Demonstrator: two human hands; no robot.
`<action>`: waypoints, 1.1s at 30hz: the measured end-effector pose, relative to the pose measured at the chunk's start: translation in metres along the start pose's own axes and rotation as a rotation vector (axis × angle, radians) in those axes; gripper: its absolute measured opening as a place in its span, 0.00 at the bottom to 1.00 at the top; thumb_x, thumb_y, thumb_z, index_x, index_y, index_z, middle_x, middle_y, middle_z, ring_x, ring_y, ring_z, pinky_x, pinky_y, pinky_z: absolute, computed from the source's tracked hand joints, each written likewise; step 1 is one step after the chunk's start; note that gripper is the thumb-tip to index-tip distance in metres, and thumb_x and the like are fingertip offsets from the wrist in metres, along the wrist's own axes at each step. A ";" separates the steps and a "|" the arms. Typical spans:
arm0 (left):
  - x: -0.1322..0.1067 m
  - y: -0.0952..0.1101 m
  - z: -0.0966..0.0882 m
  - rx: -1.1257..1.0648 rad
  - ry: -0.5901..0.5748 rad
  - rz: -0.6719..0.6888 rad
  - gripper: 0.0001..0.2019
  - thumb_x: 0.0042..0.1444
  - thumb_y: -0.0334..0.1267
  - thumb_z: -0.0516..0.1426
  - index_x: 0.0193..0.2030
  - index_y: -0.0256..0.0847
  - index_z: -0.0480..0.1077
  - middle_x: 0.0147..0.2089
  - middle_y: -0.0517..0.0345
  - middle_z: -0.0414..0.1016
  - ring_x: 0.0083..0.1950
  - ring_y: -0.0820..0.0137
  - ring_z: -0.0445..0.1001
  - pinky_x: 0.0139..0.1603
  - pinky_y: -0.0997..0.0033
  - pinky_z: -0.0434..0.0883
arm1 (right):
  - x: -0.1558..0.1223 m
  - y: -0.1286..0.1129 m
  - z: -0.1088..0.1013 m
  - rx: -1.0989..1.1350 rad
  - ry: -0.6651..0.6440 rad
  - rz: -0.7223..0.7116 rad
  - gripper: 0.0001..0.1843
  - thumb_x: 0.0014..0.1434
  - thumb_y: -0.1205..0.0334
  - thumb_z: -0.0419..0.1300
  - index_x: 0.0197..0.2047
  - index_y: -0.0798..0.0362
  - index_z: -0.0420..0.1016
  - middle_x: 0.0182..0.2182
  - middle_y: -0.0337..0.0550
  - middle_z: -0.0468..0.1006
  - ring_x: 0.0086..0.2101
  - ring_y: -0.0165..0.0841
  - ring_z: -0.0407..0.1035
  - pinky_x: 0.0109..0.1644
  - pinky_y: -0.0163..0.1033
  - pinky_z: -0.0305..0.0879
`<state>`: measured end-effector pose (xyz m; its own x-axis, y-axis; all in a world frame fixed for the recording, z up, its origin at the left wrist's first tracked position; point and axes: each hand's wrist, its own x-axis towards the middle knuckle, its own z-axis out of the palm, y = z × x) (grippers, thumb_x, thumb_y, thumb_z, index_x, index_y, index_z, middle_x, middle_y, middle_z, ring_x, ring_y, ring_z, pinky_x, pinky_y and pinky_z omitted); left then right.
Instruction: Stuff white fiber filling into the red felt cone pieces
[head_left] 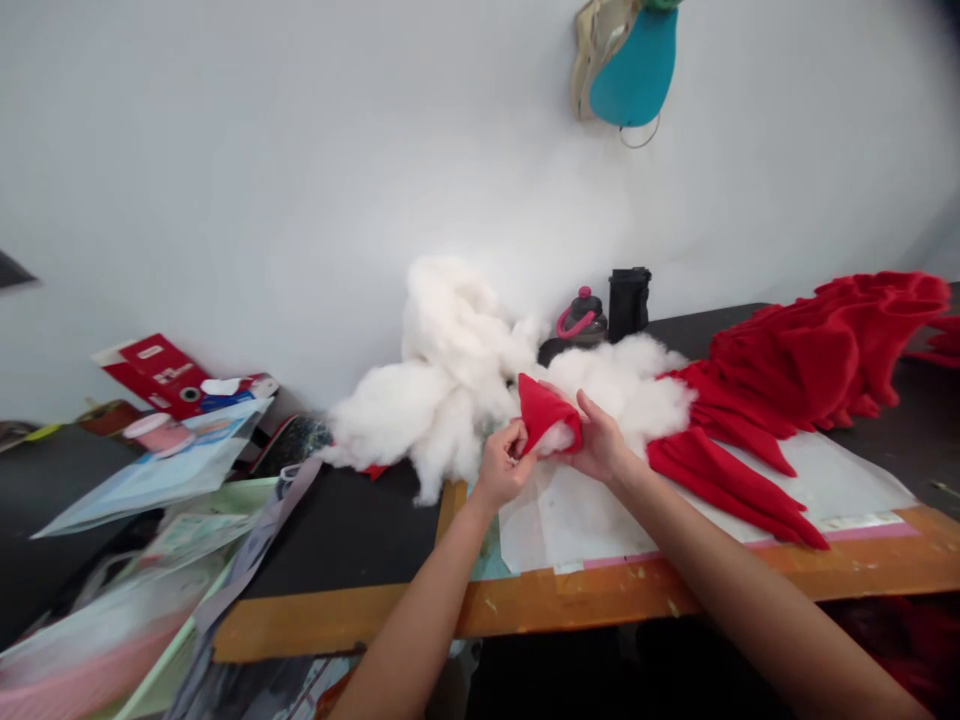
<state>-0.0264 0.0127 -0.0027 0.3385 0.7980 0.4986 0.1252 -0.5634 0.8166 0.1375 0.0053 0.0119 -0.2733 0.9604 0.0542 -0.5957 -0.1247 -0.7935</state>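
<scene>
The left hand pinches and the right hand cups a red fleece cone at frame centre, white polyester stuffing showing at its mouth; more red fleece pieces lie heaped at right, seemingly unfilled.

A plain white wall fills the view from 9 to 3 o'clock, with a teal-and-beige hanging item at 1 o'clock, above a long black desk.

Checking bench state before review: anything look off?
Plastic sleeves and papers lie jumbled at the left, slumping over the wooden board's corner. A small red scrap also pokes out from under the white stuffing.
</scene>
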 end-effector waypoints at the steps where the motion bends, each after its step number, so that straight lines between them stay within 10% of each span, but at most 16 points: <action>1: 0.000 -0.001 0.001 -0.004 0.012 -0.015 0.12 0.48 0.34 0.57 0.25 0.41 0.54 0.25 0.65 0.53 0.26 0.75 0.54 0.28 0.73 0.54 | 0.001 0.001 0.000 0.012 0.039 -0.039 0.29 0.53 0.41 0.61 0.54 0.45 0.67 0.45 0.43 0.78 0.43 0.41 0.74 0.39 0.42 0.73; 7: 0.001 -0.012 0.013 -0.071 0.203 -0.199 0.10 0.45 0.33 0.59 0.34 0.40 0.62 0.31 0.63 0.66 0.25 0.76 0.63 0.26 0.76 0.60 | 0.005 0.011 0.000 -0.029 0.059 -0.061 0.21 0.53 0.50 0.66 0.46 0.53 0.72 0.38 0.45 0.80 0.36 0.36 0.75 0.39 0.38 0.72; 19: -0.007 -0.006 0.024 -0.358 0.183 -0.253 0.10 0.50 0.35 0.56 0.36 0.42 0.58 0.29 0.64 0.64 0.24 0.75 0.65 0.21 0.76 0.64 | 0.003 0.011 0.007 -0.064 0.111 -0.222 0.23 0.49 0.53 0.70 0.45 0.49 0.69 0.39 0.42 0.79 0.36 0.36 0.75 0.39 0.40 0.73; 33: -0.003 -0.001 0.028 -0.450 0.183 -0.395 0.10 0.47 0.39 0.56 0.36 0.37 0.69 0.23 0.61 0.69 0.20 0.73 0.66 0.19 0.74 0.64 | 0.002 0.009 0.012 0.059 0.134 -0.074 0.21 0.50 0.49 0.68 0.42 0.51 0.69 0.38 0.43 0.80 0.39 0.37 0.76 0.44 0.41 0.72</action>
<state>-0.0016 0.0048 -0.0126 0.1771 0.9737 0.1435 -0.2100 -0.1051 0.9720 0.1227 0.0028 0.0116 -0.1261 0.9917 0.0266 -0.6548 -0.0630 -0.7532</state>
